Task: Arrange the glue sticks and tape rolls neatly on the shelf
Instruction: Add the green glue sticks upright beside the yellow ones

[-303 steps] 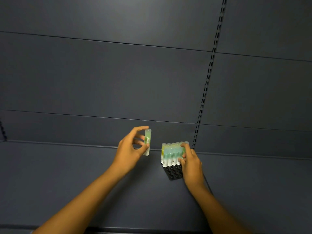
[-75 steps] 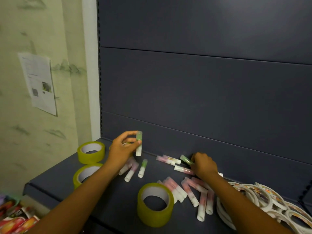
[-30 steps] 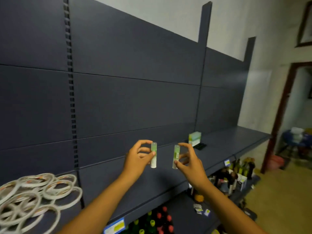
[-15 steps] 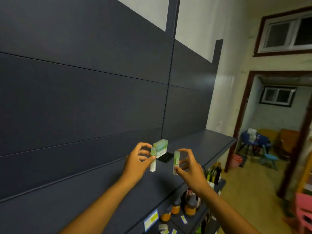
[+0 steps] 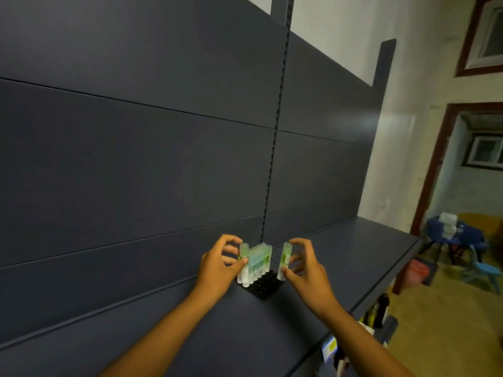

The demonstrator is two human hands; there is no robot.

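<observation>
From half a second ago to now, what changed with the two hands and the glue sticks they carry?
Both hands have reached the black tray. The left hand has brought its glue stick against the block of standing sticks; the right hand has brought its glue stick to the tray's right edge. Unchanged: each hand still pinches one upright stick, neither let go.

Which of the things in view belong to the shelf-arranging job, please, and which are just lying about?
Job: left hand holding a green-capped glue stick; right hand holding another; black holed tray of upright sticks; dark shelf.

Lying about: blue chair; red bin.
</observation>
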